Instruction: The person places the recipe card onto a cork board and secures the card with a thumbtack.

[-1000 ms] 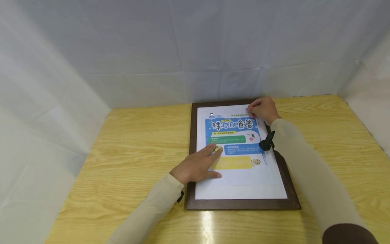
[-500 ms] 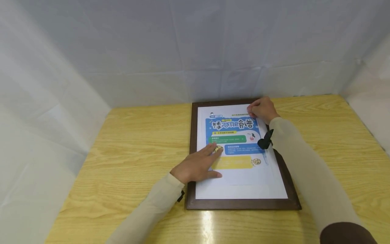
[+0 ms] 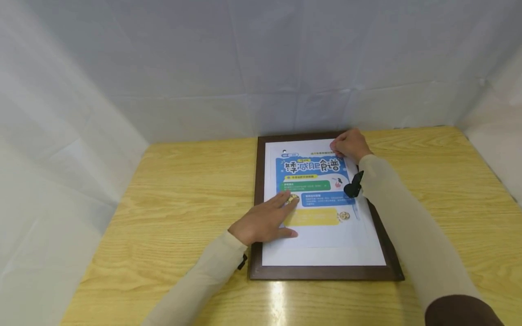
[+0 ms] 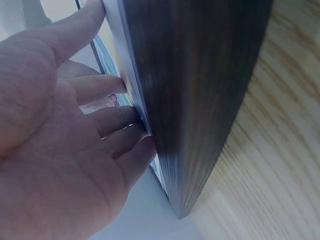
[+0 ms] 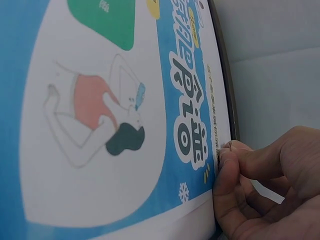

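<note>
A printed poster (image 3: 322, 226), with blue, green and yellow panels, lies on a white board (image 3: 355, 256) in a dark brown frame (image 3: 326, 272). My left hand (image 3: 265, 221) rests on the poster's left side, its fingers spread; the left wrist view shows the palm and fingers (image 4: 115, 120) beside the frame. At the upper right corner, my right hand (image 3: 351, 146) pinches a tiny shiny thing, like a thumbtack (image 5: 228, 145), against the paper. The fingertips hide most of it. A small dark dot, like a tack head (image 3: 284, 151), shows at the upper left corner.
The frame lies flat on a yellow wood-grain table (image 3: 191, 190), its far edge close to a white sheet (image 3: 269, 68) hanging behind. More white sheeting (image 3: 53, 149) hangs at the left. Black bands (image 3: 354, 184) are on both wrists.
My right forearm and wrist have shifted slightly left, and the fingertips stay at the poster's upper right corner. My left hand has not visibly moved on the poster.
</note>
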The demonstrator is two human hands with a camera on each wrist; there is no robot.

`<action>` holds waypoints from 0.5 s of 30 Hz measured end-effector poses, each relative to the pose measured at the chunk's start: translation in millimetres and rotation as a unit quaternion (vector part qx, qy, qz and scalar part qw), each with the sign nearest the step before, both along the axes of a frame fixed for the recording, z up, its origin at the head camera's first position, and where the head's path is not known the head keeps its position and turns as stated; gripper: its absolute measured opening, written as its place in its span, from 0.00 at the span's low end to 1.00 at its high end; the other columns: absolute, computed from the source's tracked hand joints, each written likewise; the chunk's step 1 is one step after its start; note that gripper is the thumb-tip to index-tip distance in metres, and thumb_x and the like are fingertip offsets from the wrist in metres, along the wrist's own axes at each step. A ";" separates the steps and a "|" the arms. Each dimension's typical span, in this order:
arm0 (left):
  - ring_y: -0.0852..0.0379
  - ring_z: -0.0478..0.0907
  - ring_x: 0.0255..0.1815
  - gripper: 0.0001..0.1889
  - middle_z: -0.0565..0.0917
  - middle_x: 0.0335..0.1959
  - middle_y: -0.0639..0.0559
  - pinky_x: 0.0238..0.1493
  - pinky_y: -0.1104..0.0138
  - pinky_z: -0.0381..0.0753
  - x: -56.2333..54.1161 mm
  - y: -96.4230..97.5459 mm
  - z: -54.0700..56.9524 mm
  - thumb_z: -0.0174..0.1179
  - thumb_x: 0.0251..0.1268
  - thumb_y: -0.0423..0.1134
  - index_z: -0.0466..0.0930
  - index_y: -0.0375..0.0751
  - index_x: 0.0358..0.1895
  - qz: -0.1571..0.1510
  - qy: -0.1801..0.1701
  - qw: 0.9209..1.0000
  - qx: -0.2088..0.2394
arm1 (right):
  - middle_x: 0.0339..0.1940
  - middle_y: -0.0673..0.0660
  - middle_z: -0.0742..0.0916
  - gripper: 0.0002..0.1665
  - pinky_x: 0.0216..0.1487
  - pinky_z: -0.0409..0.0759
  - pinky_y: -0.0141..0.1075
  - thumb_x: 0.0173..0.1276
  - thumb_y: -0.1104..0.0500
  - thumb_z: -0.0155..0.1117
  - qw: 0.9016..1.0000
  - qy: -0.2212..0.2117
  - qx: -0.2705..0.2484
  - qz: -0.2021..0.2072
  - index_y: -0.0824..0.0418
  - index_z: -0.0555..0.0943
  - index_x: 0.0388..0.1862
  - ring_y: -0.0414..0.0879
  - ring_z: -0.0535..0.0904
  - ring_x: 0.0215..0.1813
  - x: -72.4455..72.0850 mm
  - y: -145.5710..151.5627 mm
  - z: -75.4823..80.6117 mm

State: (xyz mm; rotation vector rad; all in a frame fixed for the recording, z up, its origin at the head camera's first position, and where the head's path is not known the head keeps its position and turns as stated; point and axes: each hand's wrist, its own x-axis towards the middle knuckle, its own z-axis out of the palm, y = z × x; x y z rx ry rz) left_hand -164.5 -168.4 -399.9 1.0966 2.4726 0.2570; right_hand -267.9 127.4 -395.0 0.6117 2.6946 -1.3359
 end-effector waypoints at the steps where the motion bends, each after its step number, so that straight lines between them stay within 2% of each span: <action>1: 0.50 0.39 0.83 0.45 0.44 0.83 0.45 0.80 0.56 0.49 0.1 0.1 0.0 0.59 0.70 0.60 0.49 0.47 0.82 0.000 0.000 1.000 0.000 | 0.44 0.65 0.84 0.15 0.45 0.79 0.38 0.73 0.61 0.61 1.000 0.001 0.001 0.002 0.68 0.85 0.52 0.55 0.81 0.45 0.3 0.5 0.1; 8: 0.50 0.39 0.83 0.45 0.43 0.83 0.45 0.80 0.56 0.49 1.0 0.3 0.1 0.59 0.70 0.60 0.49 0.47 0.82 -0.002 0.000 1.000 -0.001 | 0.41 0.64 0.83 0.13 0.45 0.78 0.38 0.73 0.61 0.61 1.000 -0.002 0.002 0.007 0.69 0.84 0.49 0.55 0.80 0.44 1.2 3.1 1.3; 15: 0.51 0.39 0.83 0.45 0.44 0.83 0.46 0.80 0.56 0.48 1.6 -0.1 1.0 0.59 0.70 0.60 0.49 0.47 0.82 0.003 -0.003 1.000 0.001 | 0.40 0.63 0.83 0.11 0.37 0.81 0.32 0.73 0.63 0.61 1.000 -0.007 -0.010 0.008 0.69 0.84 0.48 0.50 0.81 0.36 -4.5 5.7 -2.4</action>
